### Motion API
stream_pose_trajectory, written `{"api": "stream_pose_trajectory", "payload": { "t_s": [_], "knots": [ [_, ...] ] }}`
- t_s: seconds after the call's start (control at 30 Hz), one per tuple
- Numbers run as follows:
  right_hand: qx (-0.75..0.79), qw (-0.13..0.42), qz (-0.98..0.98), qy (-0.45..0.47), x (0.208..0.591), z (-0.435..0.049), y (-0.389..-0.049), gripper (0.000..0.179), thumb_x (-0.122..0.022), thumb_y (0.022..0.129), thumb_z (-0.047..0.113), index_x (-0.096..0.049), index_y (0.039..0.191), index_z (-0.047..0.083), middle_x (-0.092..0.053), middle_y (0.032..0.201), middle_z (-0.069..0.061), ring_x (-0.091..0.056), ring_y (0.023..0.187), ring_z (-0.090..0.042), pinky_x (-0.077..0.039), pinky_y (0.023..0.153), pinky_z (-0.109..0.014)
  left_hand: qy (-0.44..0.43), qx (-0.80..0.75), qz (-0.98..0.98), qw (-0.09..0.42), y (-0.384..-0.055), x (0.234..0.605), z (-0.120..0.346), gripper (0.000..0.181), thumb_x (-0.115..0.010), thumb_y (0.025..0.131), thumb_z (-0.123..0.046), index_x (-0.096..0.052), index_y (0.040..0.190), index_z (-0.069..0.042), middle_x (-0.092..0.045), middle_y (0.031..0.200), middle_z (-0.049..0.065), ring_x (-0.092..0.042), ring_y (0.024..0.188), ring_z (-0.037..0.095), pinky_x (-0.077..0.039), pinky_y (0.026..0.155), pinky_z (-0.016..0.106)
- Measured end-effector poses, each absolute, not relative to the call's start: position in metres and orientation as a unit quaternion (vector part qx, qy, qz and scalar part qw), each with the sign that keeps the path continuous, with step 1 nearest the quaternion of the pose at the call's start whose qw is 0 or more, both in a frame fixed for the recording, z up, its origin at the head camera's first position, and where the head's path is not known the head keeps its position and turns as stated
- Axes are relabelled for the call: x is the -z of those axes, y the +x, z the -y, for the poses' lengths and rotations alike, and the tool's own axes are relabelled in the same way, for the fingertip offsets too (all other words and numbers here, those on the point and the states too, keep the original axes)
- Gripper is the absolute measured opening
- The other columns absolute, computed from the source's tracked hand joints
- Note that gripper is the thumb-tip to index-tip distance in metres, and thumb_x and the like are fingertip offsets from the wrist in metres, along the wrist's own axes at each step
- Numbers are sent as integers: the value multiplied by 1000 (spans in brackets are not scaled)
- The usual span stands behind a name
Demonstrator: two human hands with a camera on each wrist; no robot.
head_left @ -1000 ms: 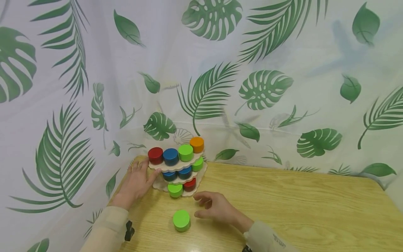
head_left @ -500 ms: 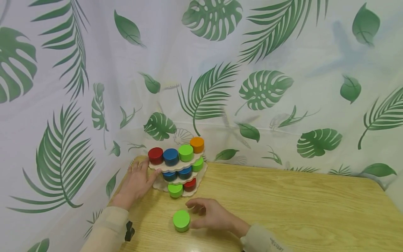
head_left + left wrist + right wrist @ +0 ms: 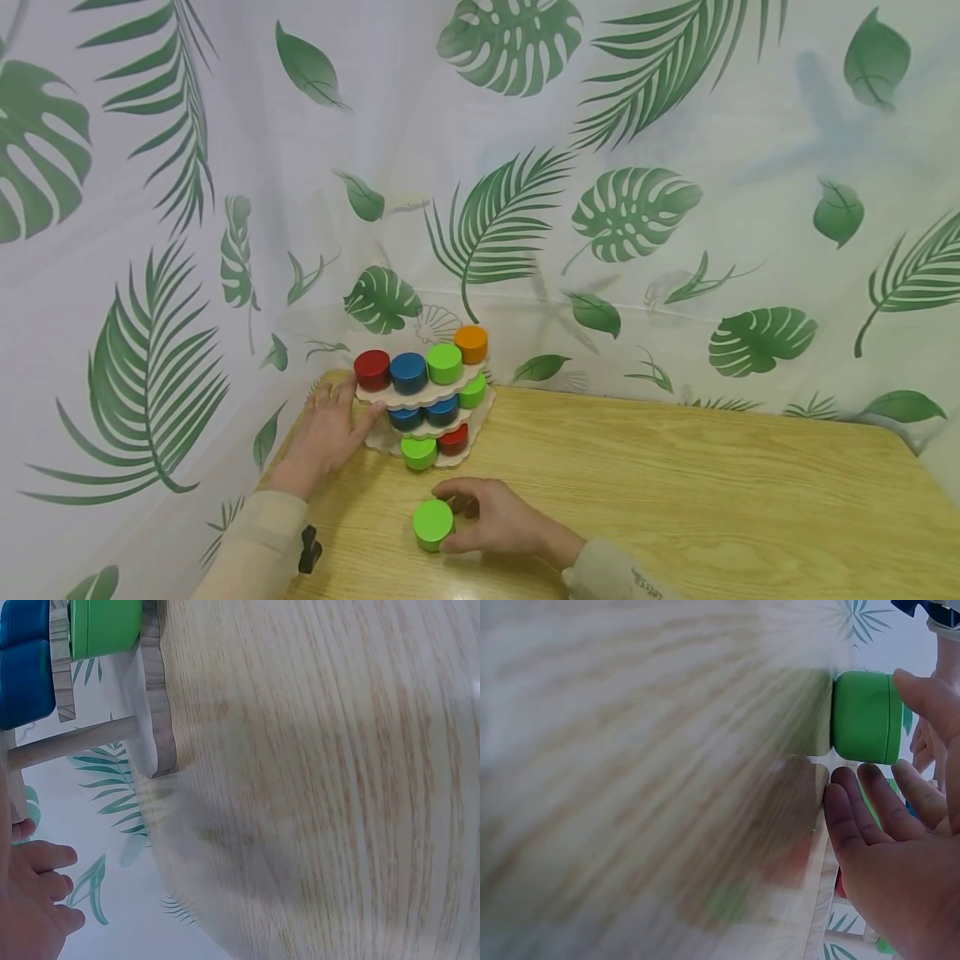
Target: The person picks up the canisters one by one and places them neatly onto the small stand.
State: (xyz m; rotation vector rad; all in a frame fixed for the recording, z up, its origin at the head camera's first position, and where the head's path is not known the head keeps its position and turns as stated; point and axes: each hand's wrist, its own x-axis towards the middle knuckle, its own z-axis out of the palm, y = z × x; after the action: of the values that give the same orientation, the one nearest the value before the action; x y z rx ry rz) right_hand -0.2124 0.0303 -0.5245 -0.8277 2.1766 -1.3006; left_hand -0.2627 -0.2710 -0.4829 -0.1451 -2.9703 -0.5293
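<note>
In the head view, a three-tier wooden stand [image 3: 465, 457] with scalloped boards bears red, blue, green and orange round blocks. My left hand [image 3: 324, 433] rests against its left side, thumb at the edge of the top board, other fingers extended. A single bright green round block [image 3: 432, 523] stands on the table in front of the stand. My right hand [image 3: 498, 521] is at its right side, with thumb and index finger reaching around it. The right wrist view shows the green block [image 3: 866, 716] between thumb and index fingertips, the other fingers nearly straight.
The wood-grain table [image 3: 675, 492] extends to the right of the stand. White fabric [image 3: 645, 275] printed with green leaves hangs behind it and on the left, close to the stand. An orange block [image 3: 471, 343] sits at the back of the top tier.
My right hand has moved left and slightly toward me, bringing thumb and index finger from beside the loose green block to either side of it. The left hand and the stand stay put.
</note>
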Motion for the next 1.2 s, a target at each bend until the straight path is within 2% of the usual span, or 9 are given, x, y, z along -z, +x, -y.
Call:
{"api": "stream_pose_trajectory", "payload": {
  "t_s": [0.3, 0.67, 1.0, 1.2],
  "knots": [
    [463, 238, -799, -300, 528, -29, -212, 60, -87, 88, 31, -65, 142, 16, -70, 134, 10, -64, 115, -2, -52, 104, -25, -48, 173, 982, 60, -263, 484, 272, 86, -40, 109, -62, -28, 164, 3, -41, 160, 35, -28, 154, 55, -17, 128, 69],
    [464, 237, -802, -291, 530, -27, -211, 55, -88, 86, 30, -68, 136, 22, -71, 126, 15, -64, 112, -1, -52, 104, -25, -49, 173, 982, 62, -264, 485, 271, 85, -41, 109, -61, -27, 164, 3, -42, 159, 36, -28, 154, 56, -17, 128, 68],
    [471, 227, -806, -278, 527, -31, -213, 51, -86, 86, 28, -69, 133, 23, -71, 120, 13, -63, 107, -3, -53, 98, -25, -53, 177, 981, 64, -264, 485, 272, 86, -40, 108, -63, -28, 164, 2, -42, 160, 35, -28, 154, 56, -18, 128, 69],
    [473, 203, -810, -282, 528, -38, -215, 52, -85, 87, 28, -68, 135, 18, -72, 120, 7, -64, 106, -6, -53, 92, -24, -52, 173, 982, 63, -264, 485, 272, 87, -40, 108, -64, -28, 163, 3, -40, 161, 35, -26, 155, 56, -17, 128, 69]
  ]
}}
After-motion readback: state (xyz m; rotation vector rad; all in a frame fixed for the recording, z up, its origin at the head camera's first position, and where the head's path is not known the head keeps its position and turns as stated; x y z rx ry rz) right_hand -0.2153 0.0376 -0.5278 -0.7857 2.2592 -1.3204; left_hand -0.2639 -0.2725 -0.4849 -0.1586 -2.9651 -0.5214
